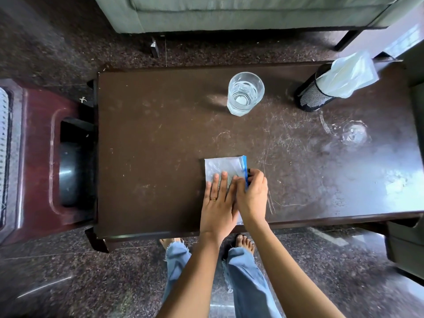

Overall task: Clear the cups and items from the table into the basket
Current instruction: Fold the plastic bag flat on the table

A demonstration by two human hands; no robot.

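A clear zip bag with a blue seal strip (223, 167) lies flat near the front edge of the dark brown table (160, 145). My left hand (218, 203) lies flat on the bag with straight fingers, pressing it down. My right hand (252, 193) pinches the blue seal strip at the bag's right side. A clear drinking glass (245, 94) with some water in it stands upright at the far middle of the table. At the far right a black mesh basket (313, 94) stands with a clear plastic bag (348, 73) sticking out of its top.
A wet ring and water marks (351, 133) lie on the table's right part. A dark red plastic stool (43, 157) stands against the table's left side. A grey sofa (241, 12) is beyond the far edge. My bare feet are under the front edge.
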